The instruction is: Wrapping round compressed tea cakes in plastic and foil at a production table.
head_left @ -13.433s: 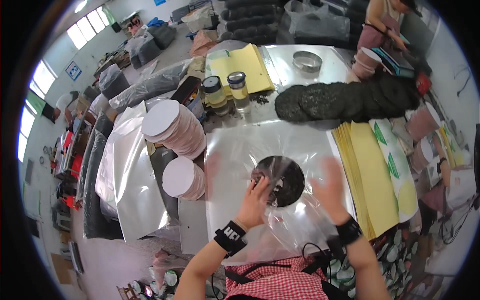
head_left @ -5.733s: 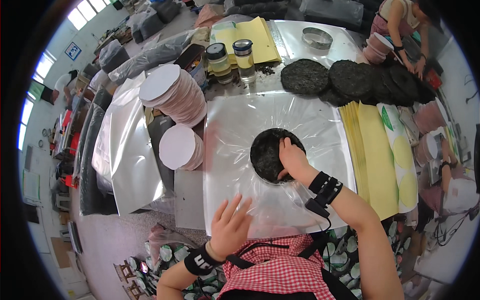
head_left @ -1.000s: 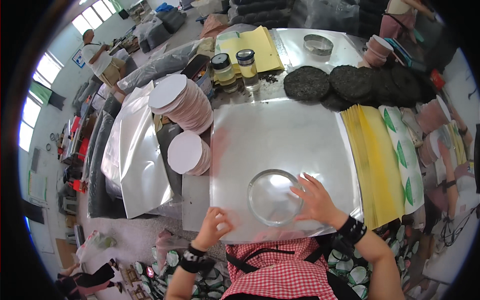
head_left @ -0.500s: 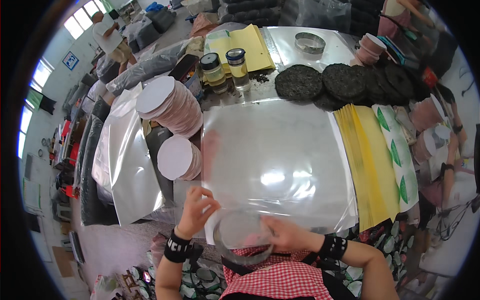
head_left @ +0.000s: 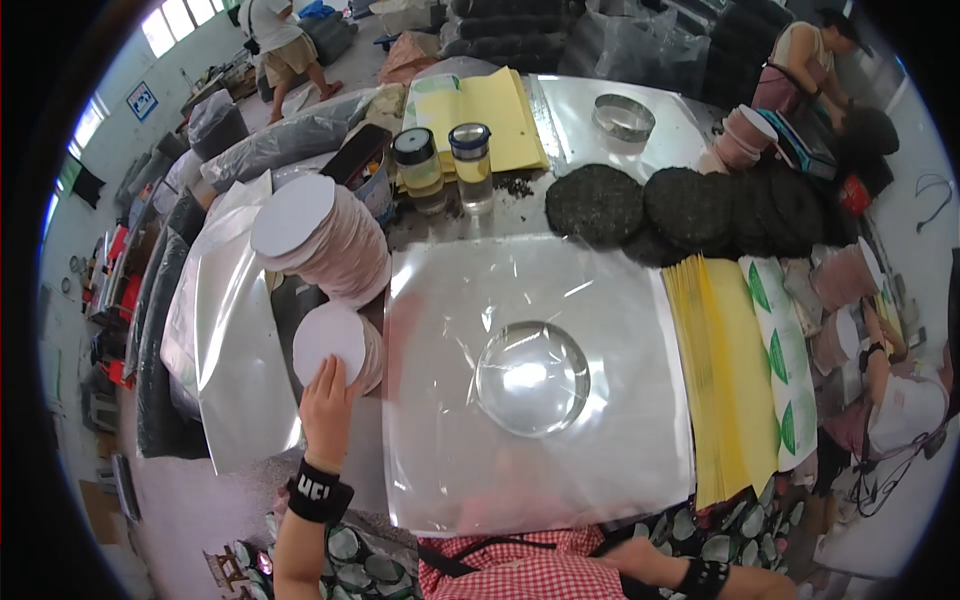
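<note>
While the right hand (head_left: 642,562), grip unclear, sits apart at lower right, the left hand (head_left: 327,412) lays extended fingers on the left-of-centre smaller paper-disc stack (head_left: 322,336), probably light, easily creased, best held by the rims.

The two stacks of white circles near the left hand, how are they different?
The front stack is short; the back stack is much taller. The left hand lies partly over the front stack's top, but no hand covers the back stack. Both have round white tops and pinkish sides.

Right fingers (head_left: 624,554) blurry (grip unclear)
</note>
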`<control>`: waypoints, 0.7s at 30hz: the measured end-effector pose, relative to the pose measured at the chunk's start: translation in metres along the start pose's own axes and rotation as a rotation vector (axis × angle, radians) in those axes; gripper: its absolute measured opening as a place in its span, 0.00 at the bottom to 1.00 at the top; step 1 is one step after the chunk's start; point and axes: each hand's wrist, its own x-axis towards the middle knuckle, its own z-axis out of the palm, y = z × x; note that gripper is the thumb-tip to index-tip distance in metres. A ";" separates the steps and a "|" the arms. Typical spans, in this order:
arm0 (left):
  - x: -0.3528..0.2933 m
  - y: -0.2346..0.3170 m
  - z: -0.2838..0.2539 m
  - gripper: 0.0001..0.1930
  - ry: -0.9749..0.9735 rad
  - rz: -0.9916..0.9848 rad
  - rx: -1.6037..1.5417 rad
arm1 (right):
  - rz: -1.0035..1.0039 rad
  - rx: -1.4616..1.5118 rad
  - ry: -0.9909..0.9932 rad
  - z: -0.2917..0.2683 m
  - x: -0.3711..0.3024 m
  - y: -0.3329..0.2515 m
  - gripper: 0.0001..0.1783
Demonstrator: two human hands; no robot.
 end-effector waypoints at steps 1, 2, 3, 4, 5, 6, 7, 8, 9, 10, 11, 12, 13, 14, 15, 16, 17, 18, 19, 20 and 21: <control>0.001 0.000 0.000 0.22 0.015 0.032 0.032 | 0.208 0.102 0.091 -0.027 0.006 -0.017 0.14; 0.001 -0.001 -0.003 0.20 0.028 0.061 0.066 | 0.026 -0.160 0.135 -0.063 0.027 -0.008 0.09; -0.004 -0.001 -0.002 0.19 0.030 0.087 0.085 | -0.125 -0.438 0.217 -0.099 0.046 -0.004 0.05; -0.004 0.000 -0.001 0.17 0.039 0.096 0.061 | 0.106 -0.335 0.187 -0.141 0.080 0.013 0.05; -0.003 0.000 -0.003 0.16 0.053 0.100 0.050 | 0.158 -0.262 0.467 -0.167 0.134 0.035 0.09; 0.001 0.003 -0.002 0.14 0.075 0.106 0.025 | 0.233 -0.294 0.529 -0.205 0.179 0.059 0.12; 0.008 0.006 -0.003 0.13 0.121 0.120 0.016 | 0.027 -0.748 0.594 -0.234 0.216 0.118 0.23; 0.012 0.005 -0.001 0.13 0.159 0.129 0.016 | 0.099 -0.861 0.531 -0.261 0.260 0.128 0.32; 0.012 0.004 -0.002 0.12 0.190 0.140 0.024 | 0.028 -0.953 0.521 -0.275 0.291 0.144 0.30; 0.012 0.003 -0.004 0.12 0.178 0.122 0.030 | -0.041 -1.038 0.514 -0.276 0.315 0.163 0.29; 0.012 0.003 -0.006 0.11 0.165 0.106 0.042 | -0.028 -1.004 0.493 -0.269 0.331 0.182 0.27; 0.012 0.004 -0.008 0.11 0.152 0.089 0.045 | -0.011 -0.976 0.467 -0.264 0.340 0.203 0.25; 0.011 0.004 -0.008 0.07 0.136 0.063 0.018 | 0.008 -0.954 0.440 -0.261 0.348 0.218 0.23; 0.013 0.004 -0.012 0.06 0.120 -0.018 -0.048 | -0.015 -0.812 0.504 -0.262 0.353 0.227 0.21; 0.016 0.007 -0.015 0.05 0.106 -0.097 -0.124 | -0.033 -0.677 0.565 -0.266 0.353 0.235 0.19; 0.018 0.013 -0.020 0.05 0.082 -0.177 -0.204 | -0.042 -0.539 0.616 -0.266 0.350 0.225 0.17; 0.022 0.020 -0.027 0.05 0.145 -0.203 -0.238 | -0.024 -0.401 0.719 -0.277 0.347 0.214 0.14; 0.022 0.037 -0.040 0.06 0.134 -0.116 -0.108 | -0.037 -0.366 0.879 -0.287 0.337 0.191 0.15; 0.024 0.062 -0.054 0.06 0.134 -0.021 0.023 | -0.008 -0.339 1.029 -0.296 0.323 0.171 0.15; 0.026 0.087 -0.060 0.07 0.138 0.064 0.160 | 0.010 -0.307 1.172 -0.303 0.313 0.152 0.16; 0.033 0.117 -0.053 0.08 0.233 0.224 -0.223 | 0.000 -0.244 1.169 -0.302 0.300 0.135 0.16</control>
